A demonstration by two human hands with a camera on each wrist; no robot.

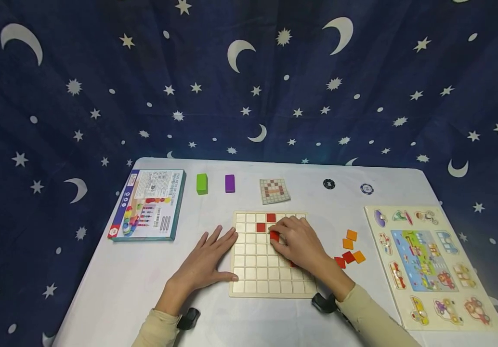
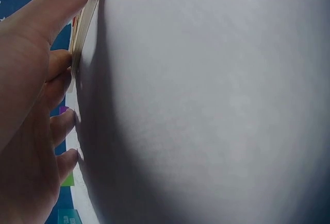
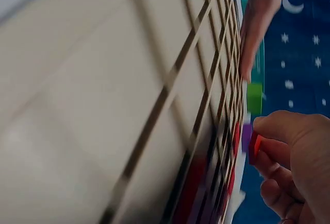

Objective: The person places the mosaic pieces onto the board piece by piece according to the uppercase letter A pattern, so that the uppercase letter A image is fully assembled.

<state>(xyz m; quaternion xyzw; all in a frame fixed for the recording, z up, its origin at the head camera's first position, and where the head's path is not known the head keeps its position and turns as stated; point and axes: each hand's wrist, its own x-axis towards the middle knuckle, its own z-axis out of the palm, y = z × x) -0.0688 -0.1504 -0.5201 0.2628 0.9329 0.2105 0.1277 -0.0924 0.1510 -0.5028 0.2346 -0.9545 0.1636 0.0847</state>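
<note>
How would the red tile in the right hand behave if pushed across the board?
The red tile probably feels stiff, since its edges look straight while pinched. It is likely light, being small and thin. Pushed, its flat shape should slide rather than roll, though grid lines on the board might catch it.

Head view looks forward-down; wrist views (much nearer) share the board (image 1: pixel 262 274).

Red tile (image 3: pixel 254 148), gridded cream board (image 1: pixel 262 274), starry navy cloth (image 1: pixel 205 62)
</note>
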